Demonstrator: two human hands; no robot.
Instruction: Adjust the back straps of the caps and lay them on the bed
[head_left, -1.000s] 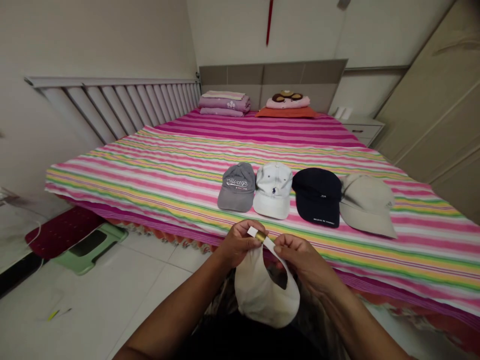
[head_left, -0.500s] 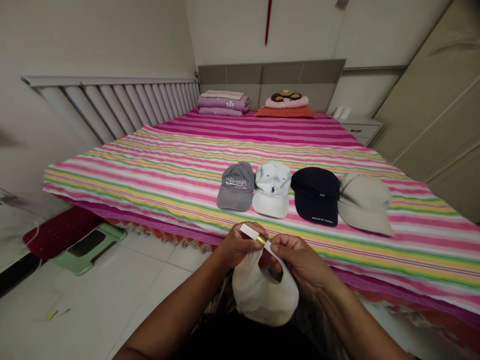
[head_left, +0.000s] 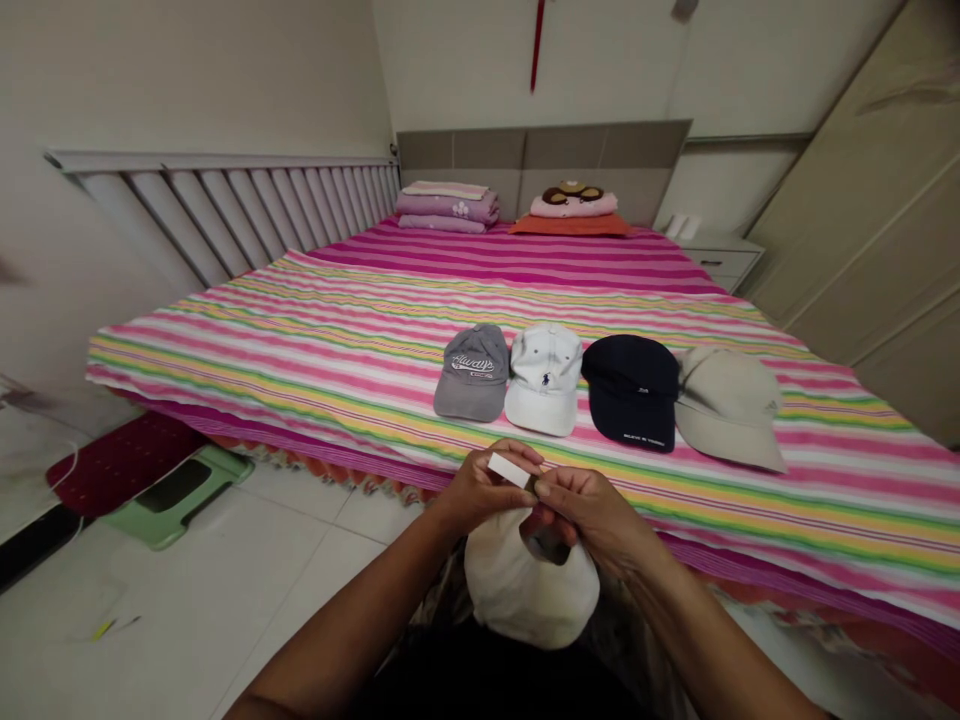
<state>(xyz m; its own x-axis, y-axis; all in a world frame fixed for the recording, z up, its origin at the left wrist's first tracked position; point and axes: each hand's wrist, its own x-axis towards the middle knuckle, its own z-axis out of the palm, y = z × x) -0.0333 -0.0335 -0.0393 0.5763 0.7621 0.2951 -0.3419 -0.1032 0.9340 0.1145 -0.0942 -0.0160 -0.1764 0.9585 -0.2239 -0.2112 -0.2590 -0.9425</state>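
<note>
A cream baseball cap (head_left: pixel 529 595) hangs below my hands, its back strap and opening turned up toward me. My left hand (head_left: pixel 487 490) is closed on the white end of the strap (head_left: pixel 508 470). With thumb and fingers, my right hand (head_left: pixel 589 510) pinches the strap at its brass-coloured buckle, which is mostly covered. Beyond them on the bed lie a grey cap (head_left: pixel 474 375), a white cap (head_left: pixel 545 380), a navy cap (head_left: pixel 634 390) and a beige cap (head_left: pixel 729 408), side by side with brims toward me.
The bed (head_left: pixel 300 350) has a striped cover. Folded purple bedding (head_left: pixel 448 208) and a pink pillow (head_left: pixel 574 206) lie by the headboard (head_left: pixel 487 160). A green stool (head_left: pixel 180 505) stands on the floor at left, and a nightstand (head_left: pixel 721 260) at the far right.
My right hand has shifted slightly left along the strap onto the buckle, which was plainly visible before. My left hand and the cap have moved only slightly.
</note>
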